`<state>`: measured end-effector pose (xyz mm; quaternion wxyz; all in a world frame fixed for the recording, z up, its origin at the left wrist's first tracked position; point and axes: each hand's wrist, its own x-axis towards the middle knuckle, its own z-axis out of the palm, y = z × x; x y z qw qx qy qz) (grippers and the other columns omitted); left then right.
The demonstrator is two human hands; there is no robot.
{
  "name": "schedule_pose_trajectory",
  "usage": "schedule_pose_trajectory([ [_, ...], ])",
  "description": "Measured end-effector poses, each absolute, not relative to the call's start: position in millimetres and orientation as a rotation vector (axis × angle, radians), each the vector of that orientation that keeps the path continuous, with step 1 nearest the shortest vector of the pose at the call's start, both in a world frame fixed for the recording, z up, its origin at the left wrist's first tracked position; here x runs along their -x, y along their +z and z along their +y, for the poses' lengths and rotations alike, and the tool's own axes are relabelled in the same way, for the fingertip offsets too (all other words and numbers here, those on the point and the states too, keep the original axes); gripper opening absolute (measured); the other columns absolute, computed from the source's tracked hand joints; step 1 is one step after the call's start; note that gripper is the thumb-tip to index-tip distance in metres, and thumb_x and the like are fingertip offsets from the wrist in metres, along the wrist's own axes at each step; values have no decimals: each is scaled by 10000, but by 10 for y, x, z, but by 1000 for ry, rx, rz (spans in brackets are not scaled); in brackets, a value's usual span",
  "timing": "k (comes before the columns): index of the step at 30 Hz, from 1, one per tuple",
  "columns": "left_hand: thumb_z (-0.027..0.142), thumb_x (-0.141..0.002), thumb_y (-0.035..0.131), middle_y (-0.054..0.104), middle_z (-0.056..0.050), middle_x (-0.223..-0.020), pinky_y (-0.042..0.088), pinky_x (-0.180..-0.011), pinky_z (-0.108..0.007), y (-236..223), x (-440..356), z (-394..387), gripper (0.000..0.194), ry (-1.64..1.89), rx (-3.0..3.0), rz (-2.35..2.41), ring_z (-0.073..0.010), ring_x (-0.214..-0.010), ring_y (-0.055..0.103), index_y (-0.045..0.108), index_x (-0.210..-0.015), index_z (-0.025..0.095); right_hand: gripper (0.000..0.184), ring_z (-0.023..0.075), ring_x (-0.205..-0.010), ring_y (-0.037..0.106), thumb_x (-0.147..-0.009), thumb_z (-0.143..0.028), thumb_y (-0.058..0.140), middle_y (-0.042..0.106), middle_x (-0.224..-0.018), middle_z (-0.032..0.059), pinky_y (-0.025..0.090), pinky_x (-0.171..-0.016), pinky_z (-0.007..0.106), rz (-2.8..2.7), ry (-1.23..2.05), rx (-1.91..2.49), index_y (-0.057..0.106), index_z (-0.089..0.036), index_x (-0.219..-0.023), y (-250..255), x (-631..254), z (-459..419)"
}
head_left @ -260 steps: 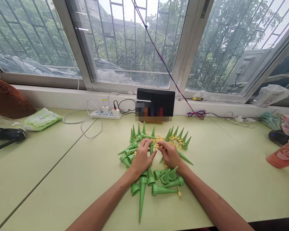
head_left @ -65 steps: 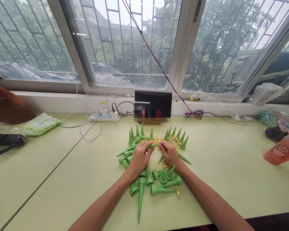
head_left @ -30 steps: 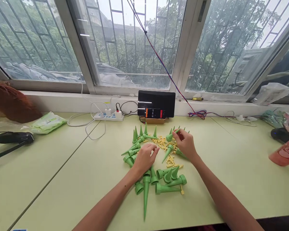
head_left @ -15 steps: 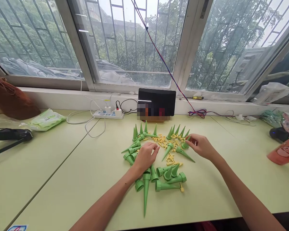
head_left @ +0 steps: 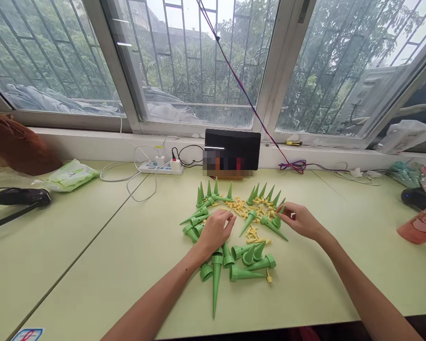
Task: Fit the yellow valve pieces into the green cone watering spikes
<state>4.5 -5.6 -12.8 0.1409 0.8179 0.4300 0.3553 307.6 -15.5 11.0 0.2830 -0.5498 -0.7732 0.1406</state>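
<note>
My right hand [head_left: 300, 220] pinches a green plant watering spike [head_left: 277, 220], which stands point up at the near end of the right-hand row. My left hand [head_left: 216, 229] hovers over the left part of the pile, its fingers loosely curled with a small gap to the thumb; nothing shows between them. Small yellow valve pieces [head_left: 239, 206] lie scattered between the hands. Upright green spikes [head_left: 261, 190] form an arc at the back right, and more upright spikes [head_left: 209, 189] stand at the back left. Several loose spikes [head_left: 246, 273] lie on their sides nearer me, partly hidden by my left hand.
A black screen [head_left: 232, 147] stands behind the pile. A white power strip [head_left: 161, 167] with cables lies left of it. At the left are a wipes pack [head_left: 73, 176] and a black device [head_left: 24, 197]; a red cup [head_left: 421, 225] stands at the right.
My right hand took the spike from between both hands, carried it right, and set it upright at the near end of the right-hand row. My left hand stays over the pile.
</note>
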Motion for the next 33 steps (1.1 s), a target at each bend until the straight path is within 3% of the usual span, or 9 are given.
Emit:
schedule_pose_trajectory([
  [17,251,-980,442,659,-61,-835,474,-712,-326,-136,-35,-61,249,1010,-2373,1241,-194,-782,602,637,-841,186,247,163,-534,529,-892,-424,557,661,-677,30,455,-553,299,-2017,266,1533,655,-197,-890,68,-3085,-164],
  [33,243,-975,448,673,-60,-833,479,-707,-328,-133,-37,-60,244,1034,-2375,1227,-191,-769,601,644,-842,186,315,170,-526,552,-896,-467,530,649,-635,32,427,-551,289,-1888,55,1572,593,-208,-729,-49,-3041,-123],
])
